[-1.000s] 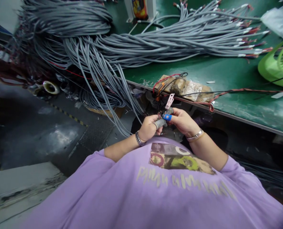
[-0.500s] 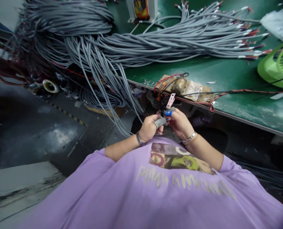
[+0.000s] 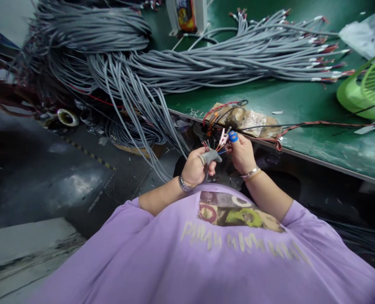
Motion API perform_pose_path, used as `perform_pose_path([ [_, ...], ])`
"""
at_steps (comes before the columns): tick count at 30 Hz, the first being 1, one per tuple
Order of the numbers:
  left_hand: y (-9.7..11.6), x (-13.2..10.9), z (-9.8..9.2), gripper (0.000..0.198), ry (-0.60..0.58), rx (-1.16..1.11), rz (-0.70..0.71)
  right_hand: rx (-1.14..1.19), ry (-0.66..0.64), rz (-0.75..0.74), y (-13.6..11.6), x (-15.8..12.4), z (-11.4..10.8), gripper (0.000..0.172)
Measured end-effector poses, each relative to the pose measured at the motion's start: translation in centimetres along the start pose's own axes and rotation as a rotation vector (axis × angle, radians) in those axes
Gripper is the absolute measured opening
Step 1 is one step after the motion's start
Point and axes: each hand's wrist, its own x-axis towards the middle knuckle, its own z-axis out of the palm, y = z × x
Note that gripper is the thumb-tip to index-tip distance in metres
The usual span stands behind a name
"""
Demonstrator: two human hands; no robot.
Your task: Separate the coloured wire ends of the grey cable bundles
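Note:
My left hand (image 3: 193, 169), with a grey cover on its thumb, is closed around the end of a cable. Thin coloured wires (image 3: 219, 148) fan out from its grip, orange and blue ones towards the right. My right hand (image 3: 242, 155), blue tape (image 3: 233, 136) around its thumb, is pinched at the tips of these wires; its fingertips are partly hidden. Just beyond the wires, between both hands, a pale pink clip (image 3: 222, 138) stands near the bench edge. The grey cables (image 3: 171, 126) hang off the bench towards my left hand.
A large bundle of grey cables (image 3: 206, 63) with stripped ends lies across the green bench (image 3: 316, 139). A taped block with wires (image 3: 253, 120) sits at the bench edge. At the right stand a green fan (image 3: 364, 93) and a plastic bag (image 3: 362, 36). Coiled cable (image 3: 136, 135) lies below the bench.
My right hand has moved slightly up and away from my left hand, its thumb now raised. The wires between the hands are more spread out. My left hand keeps its grip.

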Motion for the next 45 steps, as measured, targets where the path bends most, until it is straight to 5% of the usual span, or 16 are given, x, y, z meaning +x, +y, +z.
perform_pose_path([
  [6,-0.4,0.7,-0.2,0.036,0.021,-0.010,-0.031,0.168,-0.111,0.225,0.1,0.7,0.7,0.065],
  [11,-0.7,0.9,-0.2,0.038,0.031,0.015,-0.048,0.206,-0.068,0.194,-0.1,0.8,1.3,0.061],
  [20,-1.0,0.2,-0.5,0.039,0.008,0.036,-0.035,0.234,-0.140,0.368,-0.4,0.2,0.6,0.068],
  [25,-1.7,-0.3,-0.7,0.040,0.041,0.090,0.138,0.200,-0.205,0.379,-1.2,-0.1,0.4,0.061],
  [31,-1.7,0.1,-0.6,0.043,0.115,0.172,0.266,0.211,-0.123,0.334,-1.5,-0.4,0.8,0.047],
  [45,-1.7,0.9,-0.6,0.041,0.100,0.237,0.203,0.221,-0.040,0.286,-0.7,0.3,1.1,0.055],
])
